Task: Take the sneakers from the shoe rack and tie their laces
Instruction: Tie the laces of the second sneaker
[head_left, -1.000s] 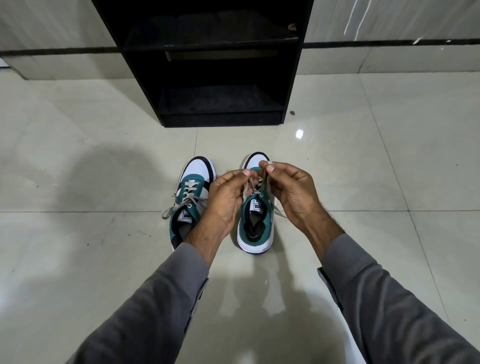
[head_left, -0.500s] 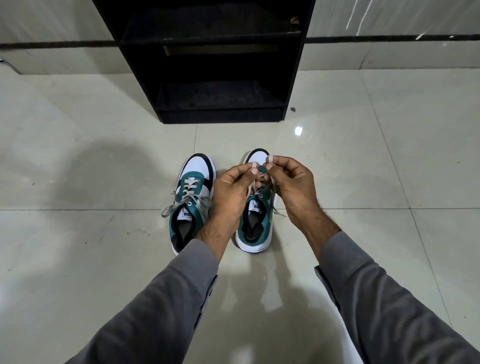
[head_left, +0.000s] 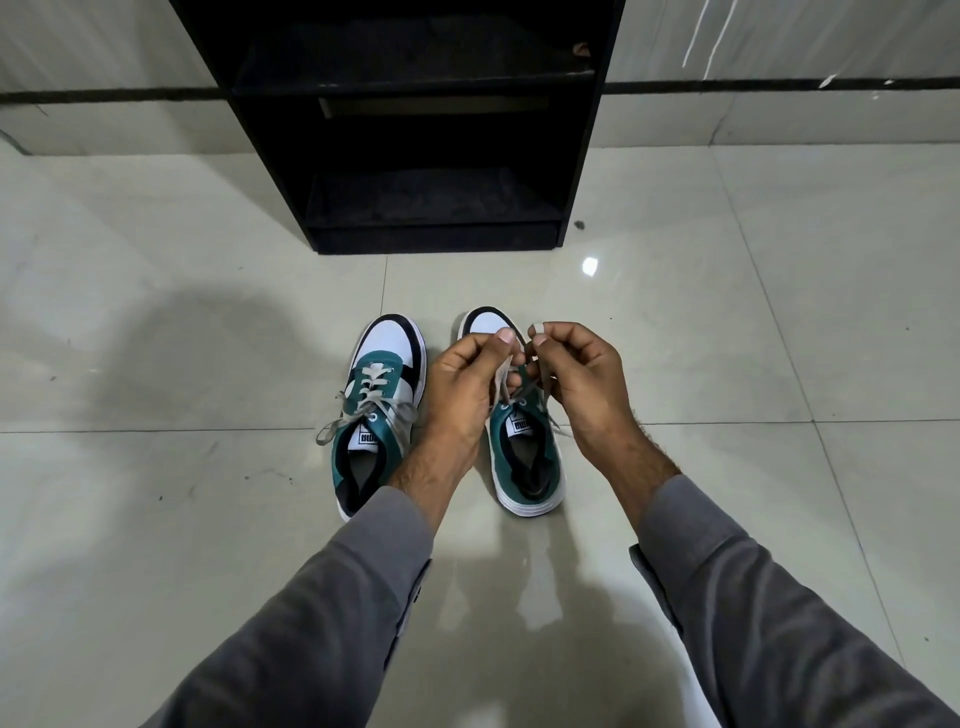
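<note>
Here, on the floor (head_left: 156, 519) before the rack (head_left: 431, 156), my left hand (head_left: 462, 395) and right hand (head_left: 582, 384) each pinch the right sneaker's (head_left: 530, 467) laces (head_left: 524, 387), hiding its eyelets. The left sneaker (head_left: 382, 410), just beside, lies partly behind my left wrist.

head cam | worn, looks forward and down | hands (head_left: 524, 384) near centre | floor (head_left: 156, 519) below

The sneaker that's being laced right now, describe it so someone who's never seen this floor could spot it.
Start at the black shoe rack by the wall; two teal-and-white sneakers sit on the tiled floor in front of it. It is the right-hand sneaker. Unlike its neighbour, both hands pinch its laces above it.
</note>
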